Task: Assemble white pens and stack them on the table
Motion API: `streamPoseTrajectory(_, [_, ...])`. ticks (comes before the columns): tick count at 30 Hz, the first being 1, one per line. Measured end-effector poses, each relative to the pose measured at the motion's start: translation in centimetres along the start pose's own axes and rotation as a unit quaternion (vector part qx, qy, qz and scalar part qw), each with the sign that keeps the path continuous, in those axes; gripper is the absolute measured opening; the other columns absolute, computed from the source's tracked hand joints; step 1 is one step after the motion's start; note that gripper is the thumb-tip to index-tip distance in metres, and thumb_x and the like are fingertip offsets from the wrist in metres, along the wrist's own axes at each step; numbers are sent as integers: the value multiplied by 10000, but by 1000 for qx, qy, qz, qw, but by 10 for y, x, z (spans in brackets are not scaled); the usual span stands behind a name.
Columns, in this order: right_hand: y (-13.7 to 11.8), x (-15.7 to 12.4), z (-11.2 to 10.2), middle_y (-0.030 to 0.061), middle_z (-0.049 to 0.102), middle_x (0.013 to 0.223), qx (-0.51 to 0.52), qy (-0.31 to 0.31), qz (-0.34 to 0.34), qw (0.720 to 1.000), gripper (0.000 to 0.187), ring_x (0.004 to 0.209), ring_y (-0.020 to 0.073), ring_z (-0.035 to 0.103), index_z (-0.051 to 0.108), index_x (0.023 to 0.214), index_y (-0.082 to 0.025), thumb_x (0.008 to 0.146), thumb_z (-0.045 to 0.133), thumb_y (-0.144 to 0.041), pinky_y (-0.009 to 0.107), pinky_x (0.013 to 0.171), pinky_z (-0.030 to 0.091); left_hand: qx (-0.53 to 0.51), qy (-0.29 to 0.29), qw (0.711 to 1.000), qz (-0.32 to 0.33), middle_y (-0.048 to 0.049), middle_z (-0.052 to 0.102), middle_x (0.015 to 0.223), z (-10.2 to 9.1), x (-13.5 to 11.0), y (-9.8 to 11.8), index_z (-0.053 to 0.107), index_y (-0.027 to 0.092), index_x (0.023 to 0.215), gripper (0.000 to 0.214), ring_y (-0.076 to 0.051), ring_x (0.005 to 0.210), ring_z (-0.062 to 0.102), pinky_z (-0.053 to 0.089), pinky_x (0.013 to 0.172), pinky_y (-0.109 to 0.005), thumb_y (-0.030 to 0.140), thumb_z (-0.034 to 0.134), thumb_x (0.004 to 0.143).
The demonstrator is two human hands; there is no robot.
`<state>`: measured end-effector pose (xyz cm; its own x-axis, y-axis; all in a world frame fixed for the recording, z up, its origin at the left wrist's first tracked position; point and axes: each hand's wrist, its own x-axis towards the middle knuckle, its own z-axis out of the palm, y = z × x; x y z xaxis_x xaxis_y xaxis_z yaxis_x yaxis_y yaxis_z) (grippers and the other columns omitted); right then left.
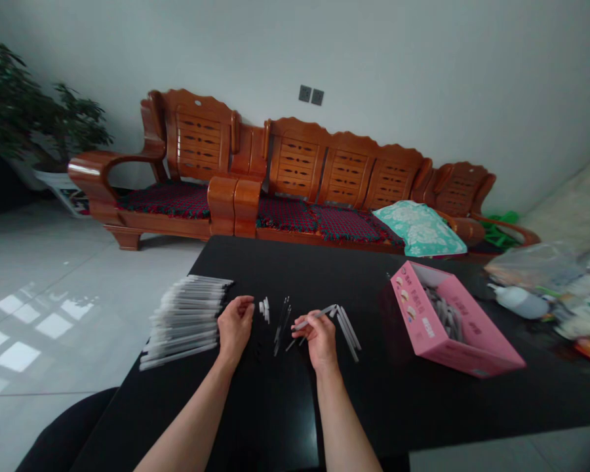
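My right hand point(322, 337) pinches a slim, pale pen barrel point(324, 313) between thumb and fingers, tilted above the black table. Just right of it lie several loose white barrels point(348, 333). Between my hands are thin dark pen refills point(282, 326) and a few short white caps point(265, 309). My left hand point(235, 328) rests beside a wide row of whitish sticks with dark ends point(189, 318), its fingers loosely bent and apart, and nothing shows in it. Small black pieces point(259, 347) lie on the table by the left wrist, too dark to make out.
A pink open box point(455, 321) holding many greyish sticks stands on the black table point(368, 410) at right. Past it are a white bottle point(518, 300) and plastic bags point(535, 265). A wooden sofa point(299, 164) runs behind the table, with a green cushion point(417, 226) on it.
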<state>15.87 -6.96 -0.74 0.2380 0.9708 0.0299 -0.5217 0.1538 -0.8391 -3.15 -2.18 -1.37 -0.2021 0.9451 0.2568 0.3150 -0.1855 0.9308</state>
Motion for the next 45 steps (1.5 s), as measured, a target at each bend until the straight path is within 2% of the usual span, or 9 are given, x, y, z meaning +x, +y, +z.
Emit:
streamPoseTrajectory(6, [1,0,1,45,716,666,-19,-2,9,1000,173,506,187,677,579,825,-155,762,684,-277,264,424,550,235,-71,951,186,-116,631,1096,3,15,-13,633,180,1188,355,-252,952,572,445,868,-392,219,506,858])
streamPoseTrajectory(12, [0,-2,0,49,718,681,-13,-24,15,1000,154,591,218,707,572,803,-162,745,685,-250,282,460,568,292,-107,934,175,-119,634,1046,8,10,-14,677,178,1089,298,-255,932,555,425,855,-374,180,531,828])
streamPoseTrajectory(15, [-1,-3,0,50,716,685,-20,-33,22,999,163,589,217,704,586,812,-161,740,693,-260,275,453,558,224,-82,959,151,-112,655,986,3,9,-10,689,183,1040,264,-257,898,578,438,838,-370,207,559,812])
streamPoseTrajectory(19, [-3,-3,0,31,682,651,-38,-22,19,999,187,488,155,639,634,834,-143,761,687,-307,240,420,510,14,-69,997,23,-78,689,840,-6,6,1,713,184,990,273,-223,750,630,486,709,-310,333,626,779])
streamPoseTrajectory(24, [-5,-2,0,-54,521,484,-59,-15,2,998,271,334,55,409,678,927,-131,817,633,-375,161,315,290,-229,-100,964,-88,-77,678,806,-8,1,10,688,117,1039,426,-158,644,622,471,528,-224,450,607,786])
streamPoseTrajectory(30, [-3,-7,7,-110,299,409,-144,-72,32,986,357,351,35,180,716,962,-115,844,593,-428,178,338,128,-319,-136,929,-131,-44,657,701,2,-3,6,644,112,916,415,-93,510,567,396,427,-167,506,612,789])
streamPoseTrajectory(35, [-1,-13,12,-55,456,455,-300,-135,-21,944,317,426,78,344,760,938,-140,820,627,-402,207,424,249,-347,-121,919,-142,-43,674,725,2,-2,7,611,118,946,390,-94,534,587,418,447,-165,478,627,797])
streamPoseTrajectory(40, [-2,-12,11,18,645,586,-328,-114,-82,934,306,647,210,596,760,986,-177,830,607,-392,267,581,441,-364,-121,910,-155,-65,693,796,1,-2,11,624,114,916,365,-100,580,615,449,484,-170,451,661,779])
streamPoseTrajectory(45, [-1,-11,10,28,677,637,-345,-115,-82,928,312,704,227,625,749,1023,-182,855,579,-383,289,638,470,-385,-113,900,-169,-77,702,841,0,-2,14,624,124,965,374,-143,693,660,521,623,-237,422,698,753])
